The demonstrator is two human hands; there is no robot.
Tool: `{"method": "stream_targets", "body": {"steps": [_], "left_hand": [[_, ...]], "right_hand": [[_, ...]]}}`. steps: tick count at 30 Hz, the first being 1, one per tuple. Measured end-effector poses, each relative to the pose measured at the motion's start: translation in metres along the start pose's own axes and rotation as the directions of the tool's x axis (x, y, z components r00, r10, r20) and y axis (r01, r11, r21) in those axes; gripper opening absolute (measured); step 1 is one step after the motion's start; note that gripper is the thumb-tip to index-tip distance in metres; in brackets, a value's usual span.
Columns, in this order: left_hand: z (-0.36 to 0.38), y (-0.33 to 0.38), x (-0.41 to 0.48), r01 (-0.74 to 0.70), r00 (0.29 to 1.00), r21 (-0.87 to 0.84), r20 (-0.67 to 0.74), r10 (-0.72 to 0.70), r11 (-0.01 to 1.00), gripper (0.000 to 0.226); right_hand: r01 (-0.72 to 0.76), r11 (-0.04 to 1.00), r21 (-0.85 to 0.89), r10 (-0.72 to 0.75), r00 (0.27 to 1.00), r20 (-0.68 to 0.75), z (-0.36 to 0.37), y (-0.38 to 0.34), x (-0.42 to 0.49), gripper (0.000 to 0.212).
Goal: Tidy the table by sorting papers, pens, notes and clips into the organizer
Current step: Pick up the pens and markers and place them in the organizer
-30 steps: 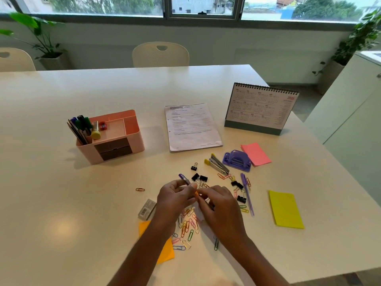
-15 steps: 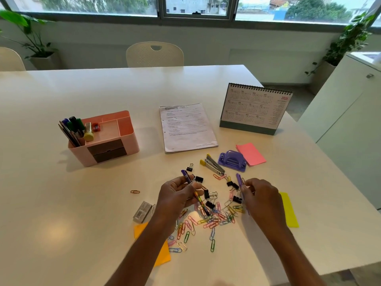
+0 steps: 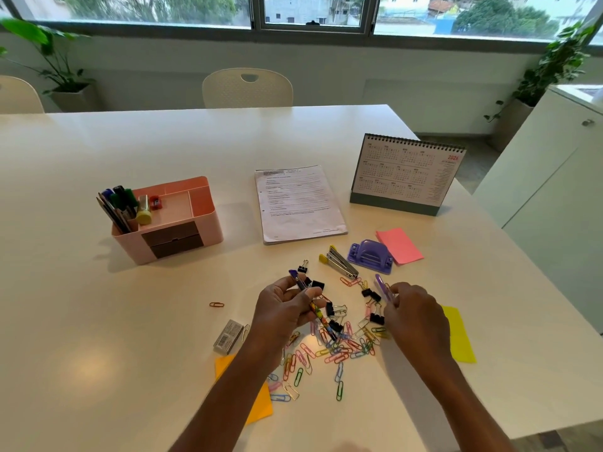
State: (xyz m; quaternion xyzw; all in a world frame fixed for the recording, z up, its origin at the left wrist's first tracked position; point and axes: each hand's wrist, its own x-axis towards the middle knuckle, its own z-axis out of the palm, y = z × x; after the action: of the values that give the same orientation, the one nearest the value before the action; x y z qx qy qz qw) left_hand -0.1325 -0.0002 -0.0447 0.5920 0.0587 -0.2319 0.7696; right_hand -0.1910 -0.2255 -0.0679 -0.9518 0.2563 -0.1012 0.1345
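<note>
Nearest you, the orange note (image 3: 262,406) lies half under your left forearm. The loose clips (image 3: 329,352) are spread over the tabletop (image 3: 98,321) between your arms. Just beyond them your hands are apart. Your left hand (image 3: 284,309) is curled round the patterned pen (image 3: 318,316), which slants above the pile. Your right hand (image 3: 414,318) has gone out to the right, and its fingers are closed on the purple pen (image 3: 381,284). Only the pen's far end shows past them, and I cannot tell whether it has left the tabletop.

A second ago both hands were together over the pile, working at the patterned pen. The purple pen then lay untouched at full length among the binder clips (image 3: 375,318). Half a second ago your right hand had just reached it. You now have a pen in each hand, so I judge both can go to the organizer in one trip.

Nothing else has moved. The yellow note (image 3: 461,340) sits just right of your right hand, with the stapler (image 3: 339,264), punch (image 3: 370,256) and pink note (image 3: 399,244) beyond. Farther off, the organizer (image 3: 210,223) stands well to the left with markers (image 3: 117,203) already upright in it. The papers (image 3: 298,203) lie beside it, not yet sorted.
</note>
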Motion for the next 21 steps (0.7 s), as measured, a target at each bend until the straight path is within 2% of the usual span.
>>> {"method": "stream_targets", "body": {"steps": [3, 6, 8, 12, 16, 21], "left_hand": [[-0.001, 0.001, -0.001, -0.009, 1.000, 0.014, 0.016, 0.009, 1.000, 0.042], [-0.002, 0.003, -0.002, -0.020, 0.999, 0.039, 0.047, 0.019, 0.999, 0.044], [-0.001, 0.005, -0.003, -0.026, 0.997, 0.044, 0.074, 0.023, 0.999, 0.043], [-0.004, 0.009, -0.006, -0.036, 0.996, 0.009, 0.087, 0.035, 0.999, 0.040], [-0.015, 0.018, -0.012, -0.063, 0.995, -0.051, 0.073, 0.067, 0.997, 0.031], [-0.030, 0.025, -0.018, -0.110, 0.994, -0.030, 0.002, 0.111, 0.993, 0.027]], "right_hand": [[0.056, 0.970, 0.235, -0.054, 0.998, -0.013, -0.010, -0.012, -0.002, 0.024], [0.094, 0.840, 0.534, -0.144, 0.988, 0.052, -0.018, -0.037, -0.009, 0.022], [0.091, 0.750, 0.655, -0.210, 0.972, 0.105, -0.019, -0.054, -0.014, 0.022], [0.106, 0.655, 0.748, -0.322, 0.935, 0.149, -0.014, -0.080, -0.019, 0.020], [0.129, 0.606, 0.785, -0.365, 0.922, 0.130, -0.011, -0.095, -0.019, 0.017], [0.154, 0.576, 0.803, -0.434, 0.890, 0.141, -0.008, -0.113, -0.016, 0.017]]}}
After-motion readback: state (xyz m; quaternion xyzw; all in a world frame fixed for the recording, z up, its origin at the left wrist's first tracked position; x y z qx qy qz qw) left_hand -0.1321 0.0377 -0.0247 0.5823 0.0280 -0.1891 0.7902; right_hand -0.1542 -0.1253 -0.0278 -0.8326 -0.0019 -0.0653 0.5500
